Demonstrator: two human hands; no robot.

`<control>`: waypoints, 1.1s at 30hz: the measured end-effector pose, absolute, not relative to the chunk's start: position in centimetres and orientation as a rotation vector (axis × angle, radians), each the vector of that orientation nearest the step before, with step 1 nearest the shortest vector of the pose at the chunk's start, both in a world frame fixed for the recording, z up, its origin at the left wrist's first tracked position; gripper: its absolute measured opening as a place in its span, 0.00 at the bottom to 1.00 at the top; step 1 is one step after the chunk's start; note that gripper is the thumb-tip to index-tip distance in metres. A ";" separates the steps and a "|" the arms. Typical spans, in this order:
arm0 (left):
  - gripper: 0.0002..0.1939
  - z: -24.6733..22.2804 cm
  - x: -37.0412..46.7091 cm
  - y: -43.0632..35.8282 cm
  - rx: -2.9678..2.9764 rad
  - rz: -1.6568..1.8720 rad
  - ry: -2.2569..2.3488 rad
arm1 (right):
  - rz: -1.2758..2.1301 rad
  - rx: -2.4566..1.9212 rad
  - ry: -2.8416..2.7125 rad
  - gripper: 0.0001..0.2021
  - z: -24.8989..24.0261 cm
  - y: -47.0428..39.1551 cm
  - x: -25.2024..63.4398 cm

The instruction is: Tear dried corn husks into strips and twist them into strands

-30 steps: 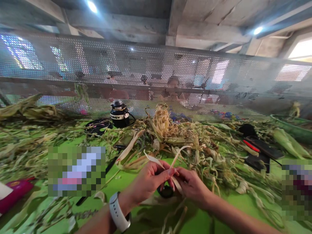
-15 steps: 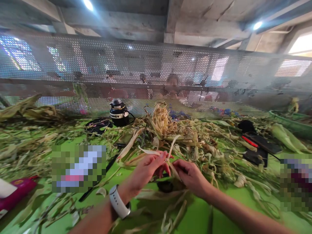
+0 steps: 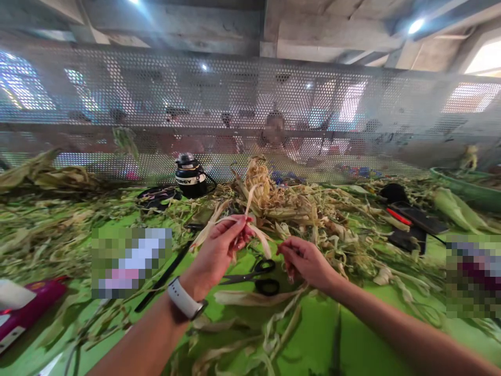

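Observation:
My left hand, with a white watch on its wrist, pinches pale husk strips above the middle of the green table. One strip stands up from the fingers and another hangs to the right. To the right, apart from the strips, is my right hand, its fingers curled; whether a small thing is between them cannot be made out. Black-handled scissors lie on the table below and between the hands. Just beneath them lies a long dry husk.
A black flask and a husk bundle stand behind the hands. Dry husk scraps cover much of the table. A magenta tool lies left, a green basket right. People show behind a perforated screen.
My right hand has let go of the husk strips and moved slightly away. My left hand, still pinching them, has moved left and up. The scissors are now more fully visible.

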State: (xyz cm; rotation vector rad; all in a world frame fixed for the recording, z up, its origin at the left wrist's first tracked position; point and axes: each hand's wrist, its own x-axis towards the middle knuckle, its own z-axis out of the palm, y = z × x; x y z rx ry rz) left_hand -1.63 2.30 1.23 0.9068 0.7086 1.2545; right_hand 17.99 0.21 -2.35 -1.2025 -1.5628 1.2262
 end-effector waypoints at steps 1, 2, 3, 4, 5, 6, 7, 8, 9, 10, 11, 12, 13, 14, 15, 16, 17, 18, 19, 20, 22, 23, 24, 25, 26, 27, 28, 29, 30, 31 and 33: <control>0.10 1.3 -1.8 2.4 0.912 1.247 0.718 | 1.195 -1.196 -1.492 0.16 -2.2 0.3 18.0; 0.11 1.4 -1.9 2.5 0.944 1.222 0.735 | 1.141 -1.178 -1.432 0.17 -2.0 0.3 18.1; 0.11 1.4 -1.9 2.5 0.992 1.186 0.757 | 1.080 -1.156 -1.387 0.17 -1.8 0.3 18.2; 0.12 1.4 -1.8 2.4 1.045 1.147 0.775 | 1.018 -1.138 -1.363 0.17 -1.7 0.3 18.2; 0.13 1.4 -1.7 2.3 1.091 1.117 0.780 | 0.961 -1.128 -1.366 0.17 -1.6 0.2 18.3; 0.13 1.4 -1.5 2.1 1.120 1.098 0.772 | 0.920 -1.125 -1.398 0.16 -1.5 0.1 18.3; 0.13 1.3 -1.4 1.9 1.132 1.085 0.755 | 0.896 -1.123 -1.458 0.16 -1.6 0.0 18.3; 0.13 1.2 -1.2 1.8 1.132 1.071 0.735 | 0.877 -1.121 -1.533 0.16 -1.7 -0.1 18.2; 0.12 1.1 -1.1 1.7 1.126 1.059 0.719 | 0.852 -1.117 -1.620 0.15 -1.9 -0.2 18.2; 0.11 1.0 -1.0 1.6 1.121 1.048 0.712 | 0.810 -1.109 -1.705 0.14 -2.1 -0.2 18.1; 0.10 0.9 -0.9 1.6 1.115 1.042 0.717 | 0.751 -1.099 -1.775 0.12 -2.3 -0.2 18.0; 0.10 0.7 -0.8 1.6 1.109 1.041 0.732 | 0.680 -1.090 -1.821 0.10 -2.4 -0.2 18.0; 0.09 0.6 -0.8 1.7 1.099 1.047 0.751 | 0.609 -1.081 -1.843 0.09 -2.5 -0.2 17.9; 0.09 0.5 -0.7 1.7 1.087 1.060 0.770 | 0.557 -1.073 -1.846 0.10 -2.6 -0.1 17.9; 0.08 0.3 -0.7 1.8 1.075 1.076 0.786 | 0.528 -1.062 -1.839 0.10 -2.5 -0.1 17.9; 0.08 0.2 -0.7 1.9 1.065 1.090 0.800 | 0.515 -1.053 -1.824 0.10 -2.4 0.0 18.0; 0.08 0.1 -0.7 2.0 1.056 1.100 0.808 | 0.511 -1.047 -1.812 0.09 -2.3 0.0 18.1; 0.08 0.0 -0.7 2.0 1.047 1.103 0.810 | 0.510 -1.043 -1.806 0.08 -2.2 0.0 18.1; 0.07 0.0 -0.7 2.1 1.036 1.098 0.804 | 0.509 -1.040 -1.804 0.08 -2.0 0.1 18.2; 0.08 0.0 -0.7 2.0 1.024 1.086 0.792 | 0.506 -1.039 -1.805 0.08 -1.9 0.1 18.3; 0.09 0.0 -0.7 2.0 1.009 1.038 0.762 | 0.505 -1.039 -1.825 0.08 -1.8 0.2 18.4; 0.10 0.0 -0.7 2.0 1.006 1.018 0.753 | 0.510 -1.039 -1.845 0.08 -1.9 0.3 18.4; 0.11 0.0 -0.7 2.0 1.001 1.009 0.751 | 0.501 -1.042 -1.858 0.08 -1.9 0.3 18.4; 0.11 -0.1 -0.7 2.0 0.989 1.018 0.756 | 0.462 -1.049 -1.855 0.06 -2.0 0.3 18.4; 0.11 -0.1 -0.7 2.1 0.968 1.041 0.764 | 0.391 -1.058 -1.838 0.05 -2.0 0.2 18.4; 0.11 -0.2 -0.7 2.2 0.937 1.075 0.768 | 0.294 -1.064 -1.815 0.04 -2.1 0.0 18.4; 0.10 -0.3 -0.6 2.3 0.901 1.113 0.768 | 0.193 -1.060 -1.803 0.05 -2.1 -0.2 18.4; 0.10 -0.4 -0.5 2.3 0.869 1.145 0.761 | 0.117 -1.049 -1.817 0.06 -2.1 -0.5 18.3; 0.10 -0.5 -0.4 2.2 0.845 1.168 0.751 | 0.084 -1.038 -1.860 0.06 -2.1 -0.8 18.1; 0.10 -0.5 -0.2 2.1 0.825 1.184 0.738 | 0.104 -1.031 -1.925 0.07 -2.0 -1.2 17.9; 0.10 -0.6 0.1 1.7 0.790 1.195 0.717 | 0.284 -1.052 -2.019 0.09 -1.9 -1.9 17.3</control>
